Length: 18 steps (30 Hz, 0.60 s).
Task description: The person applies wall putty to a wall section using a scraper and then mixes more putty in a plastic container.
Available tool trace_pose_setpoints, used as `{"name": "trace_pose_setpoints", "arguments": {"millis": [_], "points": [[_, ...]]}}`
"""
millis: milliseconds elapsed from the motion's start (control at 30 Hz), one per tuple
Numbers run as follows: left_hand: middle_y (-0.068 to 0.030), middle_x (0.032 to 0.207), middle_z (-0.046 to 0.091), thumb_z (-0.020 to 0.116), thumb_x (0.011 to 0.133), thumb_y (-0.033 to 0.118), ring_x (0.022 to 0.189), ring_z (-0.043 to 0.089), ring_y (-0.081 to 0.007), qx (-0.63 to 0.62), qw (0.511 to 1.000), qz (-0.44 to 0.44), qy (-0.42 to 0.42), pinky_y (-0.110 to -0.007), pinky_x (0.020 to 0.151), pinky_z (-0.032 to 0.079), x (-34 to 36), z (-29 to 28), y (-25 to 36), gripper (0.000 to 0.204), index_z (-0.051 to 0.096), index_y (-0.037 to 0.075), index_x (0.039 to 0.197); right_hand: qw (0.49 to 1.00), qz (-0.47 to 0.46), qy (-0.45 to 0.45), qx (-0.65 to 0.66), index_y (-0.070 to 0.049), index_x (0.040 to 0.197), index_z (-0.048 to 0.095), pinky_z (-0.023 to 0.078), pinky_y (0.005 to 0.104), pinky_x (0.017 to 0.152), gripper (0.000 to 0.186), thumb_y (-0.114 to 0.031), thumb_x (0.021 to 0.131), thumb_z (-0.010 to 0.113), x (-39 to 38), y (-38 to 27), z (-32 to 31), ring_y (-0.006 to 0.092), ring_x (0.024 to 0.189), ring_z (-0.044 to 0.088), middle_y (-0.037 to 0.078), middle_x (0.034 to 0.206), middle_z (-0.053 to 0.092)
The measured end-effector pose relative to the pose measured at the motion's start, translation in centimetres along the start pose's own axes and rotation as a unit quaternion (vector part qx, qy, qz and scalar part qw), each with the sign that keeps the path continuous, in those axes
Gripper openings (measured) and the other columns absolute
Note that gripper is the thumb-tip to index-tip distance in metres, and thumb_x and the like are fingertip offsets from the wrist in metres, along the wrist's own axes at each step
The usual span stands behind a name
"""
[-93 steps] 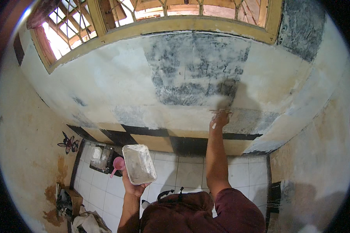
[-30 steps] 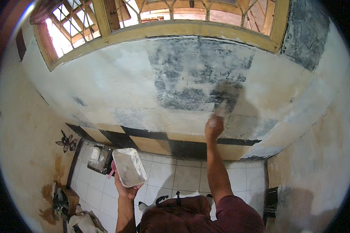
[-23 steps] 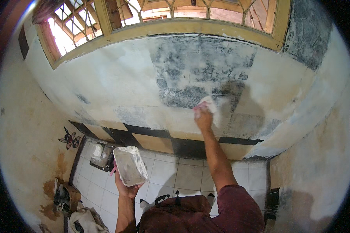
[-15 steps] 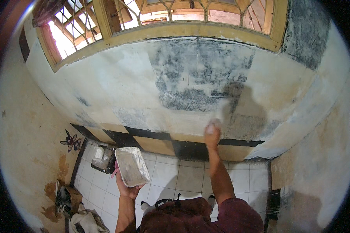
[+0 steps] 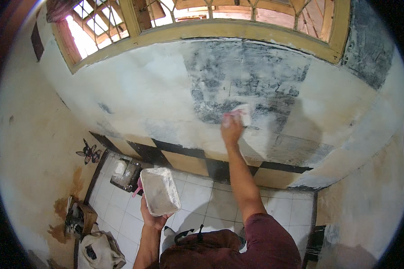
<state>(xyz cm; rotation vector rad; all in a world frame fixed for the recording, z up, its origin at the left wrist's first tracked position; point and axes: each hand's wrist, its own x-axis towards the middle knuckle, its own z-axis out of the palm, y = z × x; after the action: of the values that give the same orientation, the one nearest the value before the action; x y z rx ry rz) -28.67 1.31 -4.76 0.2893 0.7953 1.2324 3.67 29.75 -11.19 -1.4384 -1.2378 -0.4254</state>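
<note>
My left hand (image 5: 152, 218) is closed on the near end of a rectangular white tray (image 5: 176, 193), smeared with whitish putty inside. Something pink with a handle (image 5: 137, 190) pokes out beside the tray's left side; the rest of it is hidden. Against the wall (image 5: 143, 96), my right hand (image 5: 231, 131) grips a flat, whitish putty scraper (image 5: 246, 115), slightly blurred. It lies over the lower part of a dark patch (image 5: 211, 80) streaked with white, below the window.
A yellow window frame (image 5: 238, 30) with a metal grille spans the top. Dark and tan squares (image 5: 184, 162) run along the wall's foot. On the white tiled floor (image 5: 191, 199) stand a dark square tray (image 5: 126, 174), a cardboard box (image 5: 87, 217) and a pale sack (image 5: 107, 249).
My right hand with the scraper has moved up and a little left across the wall, onto the dark patch. My left hand still holds the tray; the whole view has shifted slightly.
</note>
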Motion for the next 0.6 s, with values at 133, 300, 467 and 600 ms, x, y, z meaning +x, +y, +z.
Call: {"name": "trace_pose_setpoints", "arguments": {"millis": [133,300,467,600], "points": [[-0.0100,0.128,0.056,0.035,0.091,0.062,0.109,0.061,-0.0299,0.000,1.000,0.003,-0.025,-0.051,0.083,0.054,1.0,1.3,-0.4,0.067,0.044,0.014,0.137,0.991,-0.113,-0.039,0.063,-0.008,0.086,0.063,0.050,0.0451,0.075,0.011,-0.009,0.075,0.067,-3.6,-6.5,0.0,0.0360,0.089,0.060,0.013,0.099,0.062],[-0.0100,0.128,0.056,0.034,0.092,0.059,0.109,0.061,-0.0292,-0.002,1.000,0.005,-0.013,-0.048,0.082,0.054,1.1,1.7,-0.7,0.064,0.043,0.014,0.137,0.997,0.022,-0.068,0.038,-0.005,0.100,0.064,0.043,0.0483,0.075,0.025,-0.014,0.078,0.065,-8.8,-0.6,-6.7,0.0411,0.086,0.056,0.018,0.089,0.062],[-0.0107,0.129,0.055,0.032,0.092,0.060,0.111,0.060,-0.0300,-0.012,1.000,0.011,-0.017,-0.052,0.085,0.054,1.3,0.8,-1.0,0.066,0.042,0.014,0.138,0.961,0.219,0.064,-0.158,0.001,0.091,0.063,0.047,0.0499,0.071,0.014,-0.012,0.088,0.058,-5.4,12.0,-12.2,0.0402,0.079,0.060,0.019,0.085,0.061],[-0.0113,0.129,0.055,0.030,0.093,0.061,0.111,0.061,-0.0303,0.007,1.000,0.015,-0.006,-0.052,0.084,0.055,0.7,0.0,-0.6,0.067,0.042,0.013,0.139,0.959,0.223,0.049,-0.168,-0.003,0.088,0.063,0.047,0.0498,0.072,0.020,-0.022,0.088,0.058,-3.7,12.2,-10.0,0.0378,0.085,0.058,0.019,0.086,0.061]]}}
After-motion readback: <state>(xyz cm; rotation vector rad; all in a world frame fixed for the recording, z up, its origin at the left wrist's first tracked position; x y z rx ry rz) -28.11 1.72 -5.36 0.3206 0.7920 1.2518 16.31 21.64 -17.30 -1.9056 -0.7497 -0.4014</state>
